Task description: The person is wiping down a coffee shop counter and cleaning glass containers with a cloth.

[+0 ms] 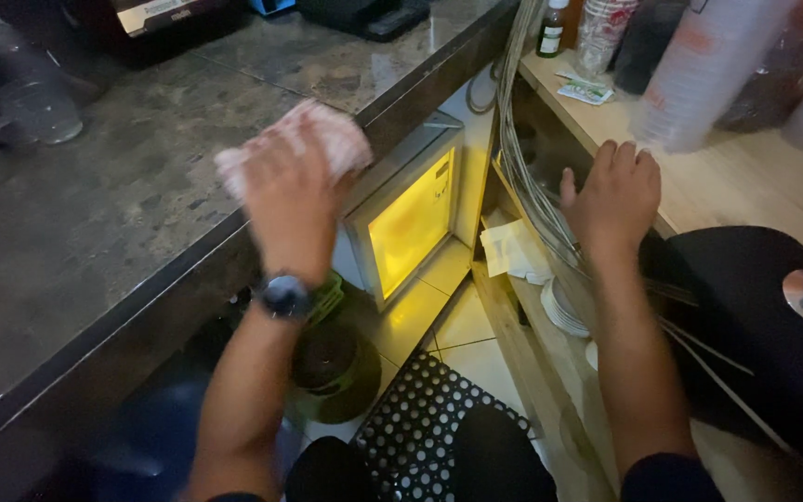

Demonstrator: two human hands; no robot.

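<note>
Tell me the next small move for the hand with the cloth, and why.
Probably lower the left hand so the pink cloth meets the dark stone counter: the cloth is bunched in its grip above the counter edge, while the right hand braces on the wooden shelf.

both arms reach forward from the bottom edge, bare from the elbow down, with a dark sleeve edge showing at each upper arm. the left arm rises from six o'clock toward eleven o'clock; a dark round watch (pixel 284 296) sits on its wrist. the left hand (pixel 290 200) is seen from the back, blurred, its fingers curled closed around something pale at its top. the right arm runs from five o'clock up toward one o'clock. the right hand (pixel 615 200) lies palm down, back to the camera, fingers straight and close together pointing to twelve o'clock, thumb spread out to the left, holding nothing.
</note>
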